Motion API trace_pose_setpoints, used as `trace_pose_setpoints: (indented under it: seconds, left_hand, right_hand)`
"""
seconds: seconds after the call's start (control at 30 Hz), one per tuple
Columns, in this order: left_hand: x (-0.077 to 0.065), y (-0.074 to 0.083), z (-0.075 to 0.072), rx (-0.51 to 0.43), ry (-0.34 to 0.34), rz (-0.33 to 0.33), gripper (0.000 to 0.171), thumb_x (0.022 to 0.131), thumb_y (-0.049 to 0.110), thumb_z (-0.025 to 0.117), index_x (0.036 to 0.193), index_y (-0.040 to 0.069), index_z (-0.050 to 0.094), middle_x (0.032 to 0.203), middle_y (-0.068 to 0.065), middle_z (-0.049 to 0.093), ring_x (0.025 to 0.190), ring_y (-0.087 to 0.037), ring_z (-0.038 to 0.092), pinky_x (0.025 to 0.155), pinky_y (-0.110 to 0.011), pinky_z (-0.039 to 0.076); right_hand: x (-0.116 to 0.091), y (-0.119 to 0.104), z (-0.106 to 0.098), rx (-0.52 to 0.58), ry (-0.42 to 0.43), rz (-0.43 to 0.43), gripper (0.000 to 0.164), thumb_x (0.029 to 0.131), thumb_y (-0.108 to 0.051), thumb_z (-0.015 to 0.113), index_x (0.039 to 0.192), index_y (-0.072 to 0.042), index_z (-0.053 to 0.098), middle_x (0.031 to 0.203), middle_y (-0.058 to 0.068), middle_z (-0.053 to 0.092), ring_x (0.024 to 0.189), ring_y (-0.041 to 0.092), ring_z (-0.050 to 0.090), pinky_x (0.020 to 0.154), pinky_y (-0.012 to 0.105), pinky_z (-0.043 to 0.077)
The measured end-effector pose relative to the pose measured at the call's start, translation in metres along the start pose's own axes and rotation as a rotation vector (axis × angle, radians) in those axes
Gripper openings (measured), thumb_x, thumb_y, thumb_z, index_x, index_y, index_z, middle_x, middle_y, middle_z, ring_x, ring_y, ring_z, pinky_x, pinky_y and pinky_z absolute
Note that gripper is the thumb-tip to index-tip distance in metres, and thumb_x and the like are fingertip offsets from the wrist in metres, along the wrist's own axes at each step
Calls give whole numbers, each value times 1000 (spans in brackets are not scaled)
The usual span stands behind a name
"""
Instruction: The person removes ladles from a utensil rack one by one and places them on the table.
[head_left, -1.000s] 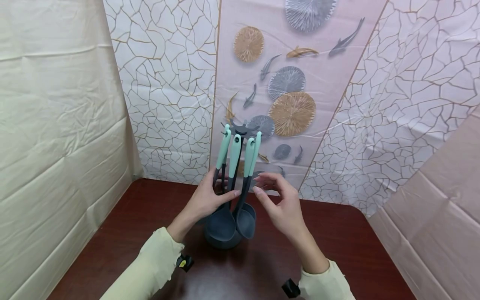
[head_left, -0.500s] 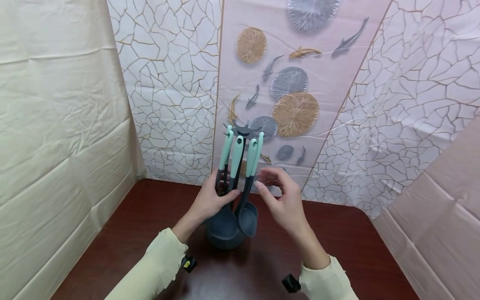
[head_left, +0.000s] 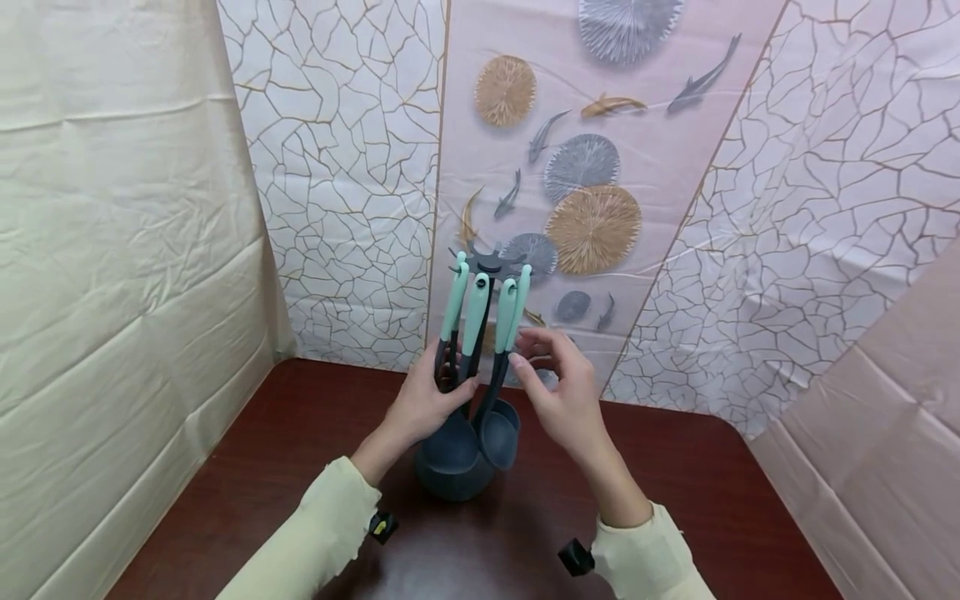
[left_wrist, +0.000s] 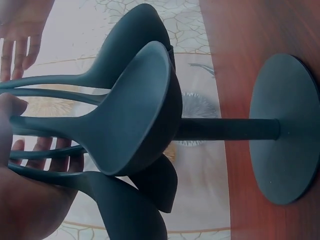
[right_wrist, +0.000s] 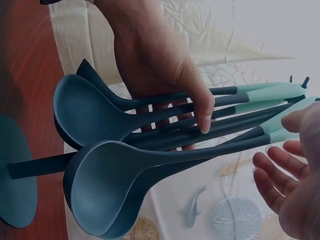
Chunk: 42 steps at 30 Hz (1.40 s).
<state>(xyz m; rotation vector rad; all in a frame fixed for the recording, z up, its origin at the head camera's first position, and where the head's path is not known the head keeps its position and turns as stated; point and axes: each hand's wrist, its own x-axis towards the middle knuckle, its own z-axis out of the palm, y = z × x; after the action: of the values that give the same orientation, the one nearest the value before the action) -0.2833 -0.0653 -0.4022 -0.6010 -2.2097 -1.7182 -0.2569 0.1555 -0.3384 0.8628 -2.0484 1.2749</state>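
Kitchen utensils with mint-green handles hang from a dark rotating-style stand, its hooked top (head_left: 489,263) above the handles and its round base (left_wrist: 280,165) on the table. My left hand (head_left: 427,398) grips several dark shafts from the left, thumb in front and fingers behind, as the right wrist view also shows. Ladle bowls hang below: a front ladle (left_wrist: 135,115) and a smaller ladle (right_wrist: 102,185) to the right. My right hand (head_left: 566,387) is at the right-hand handles (head_left: 505,317), fingers loosely bent; its thumb is at or just beside a handle, and contact cannot be told.
The stand is on a dark red-brown table (head_left: 645,467). Behind it hangs a patterned cloth (head_left: 585,225) with printed fish and discs. Pale cloths (head_left: 127,292) enclose the sides.
My right hand has come slightly closer to the right-hand handles. My left hand stays around the shafts. The view has shifted slightly, so the stand appears a little further right.
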Motion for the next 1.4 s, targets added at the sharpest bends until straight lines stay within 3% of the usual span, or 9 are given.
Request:
trace_pose_setpoints:
  seconds: [0.43,0.63,1.0,1.4]
  left_hand:
    - [-3,-2,4,14,26,-20,40,99,24,76,131,19,51,114,-5,63,98,-24,67,83,-44,59]
    - [-4,-3,4,18,24,-27,39,100,22,75,131,19,52,112,-4,64,98,-23,67,84,-44,59]
    - [-3,-3,5,2,24,-17,38,100,23,75,130,18,52,107,-4,64,91,-25,65,78,-43,57]
    - [-2,-2,5,14,36,-20,40,99,22,76,131,18,52,108,-5,63,92,-25,65,76,-43,57]
  right_hand:
    - [1,5,6,6,4,20,34,103,-9,71,136,-6,65,114,9,71,103,22,70,85,38,60]
    - [-3,10,10,15,-13,49,31,104,-10,70,135,-8,64,110,7,70,100,21,70,83,35,60]
    - [-6,13,16,26,-53,103,26,102,-4,70,127,-9,67,105,10,67,95,23,70,82,47,61]
    - [-7,15,14,17,-59,111,23,101,-6,69,124,-10,67,103,5,68,91,17,72,80,37,63]
